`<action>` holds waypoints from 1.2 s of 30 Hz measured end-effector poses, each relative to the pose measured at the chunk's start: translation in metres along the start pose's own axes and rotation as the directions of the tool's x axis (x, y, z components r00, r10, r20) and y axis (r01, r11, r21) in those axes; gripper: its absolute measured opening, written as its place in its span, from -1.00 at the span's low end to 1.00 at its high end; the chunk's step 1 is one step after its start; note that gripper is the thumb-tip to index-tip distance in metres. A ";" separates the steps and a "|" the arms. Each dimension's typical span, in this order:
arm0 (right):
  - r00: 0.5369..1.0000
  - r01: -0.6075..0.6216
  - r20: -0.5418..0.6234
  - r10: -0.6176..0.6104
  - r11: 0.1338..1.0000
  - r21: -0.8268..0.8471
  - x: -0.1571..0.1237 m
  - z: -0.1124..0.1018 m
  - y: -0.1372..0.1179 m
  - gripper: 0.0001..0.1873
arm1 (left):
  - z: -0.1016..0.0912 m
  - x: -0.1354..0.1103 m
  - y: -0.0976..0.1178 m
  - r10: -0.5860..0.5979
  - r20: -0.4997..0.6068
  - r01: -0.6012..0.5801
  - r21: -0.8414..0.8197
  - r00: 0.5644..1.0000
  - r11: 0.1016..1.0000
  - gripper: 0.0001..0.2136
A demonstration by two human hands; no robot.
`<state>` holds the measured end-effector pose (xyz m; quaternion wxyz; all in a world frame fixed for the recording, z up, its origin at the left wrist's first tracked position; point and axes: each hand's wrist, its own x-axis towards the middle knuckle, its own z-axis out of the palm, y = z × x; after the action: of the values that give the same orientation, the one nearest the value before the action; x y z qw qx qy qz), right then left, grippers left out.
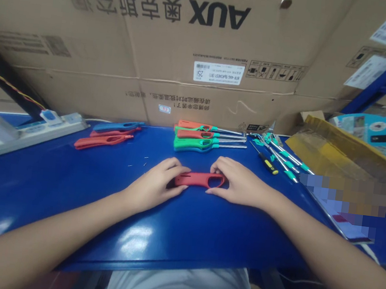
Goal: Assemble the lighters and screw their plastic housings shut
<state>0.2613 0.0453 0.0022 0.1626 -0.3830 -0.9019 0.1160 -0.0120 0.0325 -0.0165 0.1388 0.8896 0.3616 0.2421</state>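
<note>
A red plastic lighter shell [200, 179] lies flat on the blue table [85, 187] between both hands. My left hand [158, 182] grips its left end, fingers curled over it. My right hand [239, 183] pinches its right end by the handle loop, thumb under and fingers on top. Behind them lies a stack of assembled long-nosed lighters [202, 138] in orange, green and blue with metal tubes pointing right.
Loose red and blue shells [107, 136] lie at the back left. A yellow-handled screwdriver [268, 163] and several green-tipped metal rods [285, 156] lie at the back right. A power strip [33, 127] sits far left; cardboard boxes [191, 46] wall the back.
</note>
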 end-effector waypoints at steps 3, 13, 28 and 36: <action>0.999 0.023 -0.022 -0.023 1.000 -0.010 -0.001 -0.003 -0.001 -0.63 | -0.001 0.000 0.001 -0.023 0.000 0.023 -0.003 1.000 1.000 -0.69; 0.974 -0.054 -0.194 0.116 0.953 0.297 0.002 -0.017 0.006 -0.59 | 0.002 0.001 -0.003 -0.074 -0.051 0.075 0.032 0.996 0.997 -0.69; 0.991 0.130 -0.043 -0.124 0.963 0.235 -0.003 0.000 0.012 -0.85 | -0.004 0.000 0.008 0.052 -0.082 -0.046 0.075 0.995 0.996 -0.79; 0.990 0.136 0.016 -0.139 0.982 0.127 -0.002 0.000 0.017 -0.94 | -0.001 -0.003 0.008 0.046 0.049 -0.046 0.002 0.998 0.999 -0.77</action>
<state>0.2736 0.0554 -0.0034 0.1831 -0.3073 -0.9190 0.1659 -0.0094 0.0250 -0.0129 0.1407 0.9035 0.3380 0.2228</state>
